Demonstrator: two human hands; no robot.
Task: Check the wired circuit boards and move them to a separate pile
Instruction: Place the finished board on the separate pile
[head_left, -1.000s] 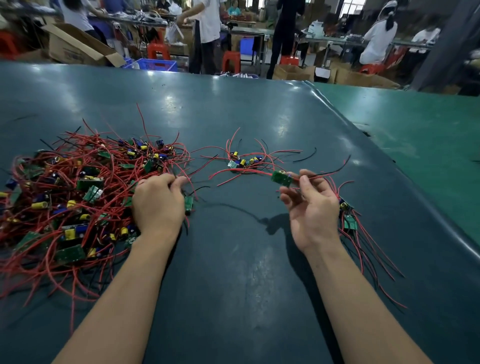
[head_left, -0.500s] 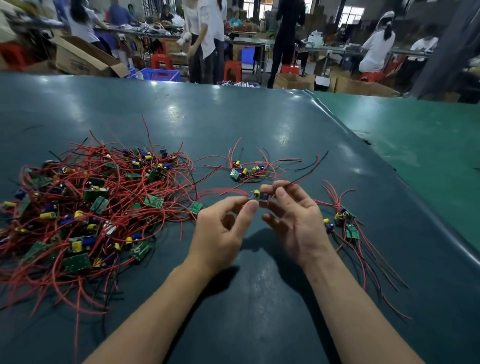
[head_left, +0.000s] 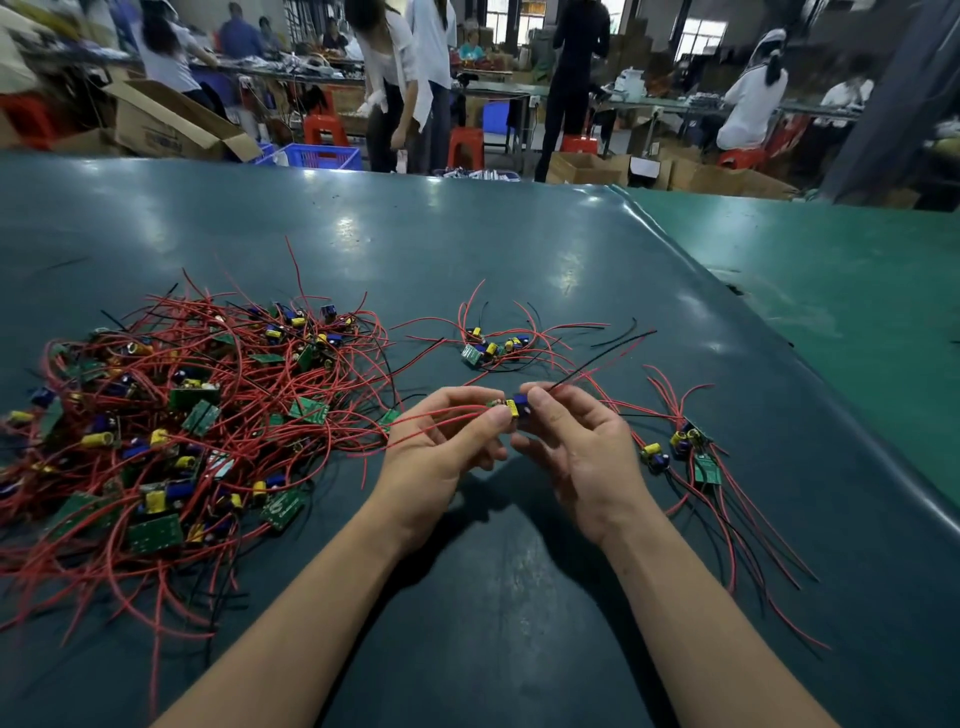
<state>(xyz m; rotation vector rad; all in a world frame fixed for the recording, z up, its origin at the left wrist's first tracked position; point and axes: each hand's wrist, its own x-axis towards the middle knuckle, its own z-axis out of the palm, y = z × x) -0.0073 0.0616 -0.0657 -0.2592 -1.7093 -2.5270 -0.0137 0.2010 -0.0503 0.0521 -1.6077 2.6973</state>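
Note:
A small wired circuit board (head_left: 514, 406) with yellow and blue parts is held above the table between both hands. My left hand (head_left: 441, 452) pinches its left end, and red wires trail left from it. My right hand (head_left: 576, 447) pinches its right end, with a black wire rising to the right. A big tangled pile of boards and red wires (head_left: 171, 415) lies at the left. A small pile (head_left: 685, 452) lies just right of my right hand. Another small cluster (head_left: 493, 348) lies beyond my hands.
The dark green table mat (head_left: 493, 597) ends in a raised edge at the right, beside a lighter green table (head_left: 831, 291). Beyond the far edge stand several people, cardboard boxes (head_left: 166, 124), red stools and a blue crate (head_left: 322, 156).
My left hand left the big pile and came to the board that my right hand held. Both hands now pinch it, turned so its parts show. The view has tilted slightly.

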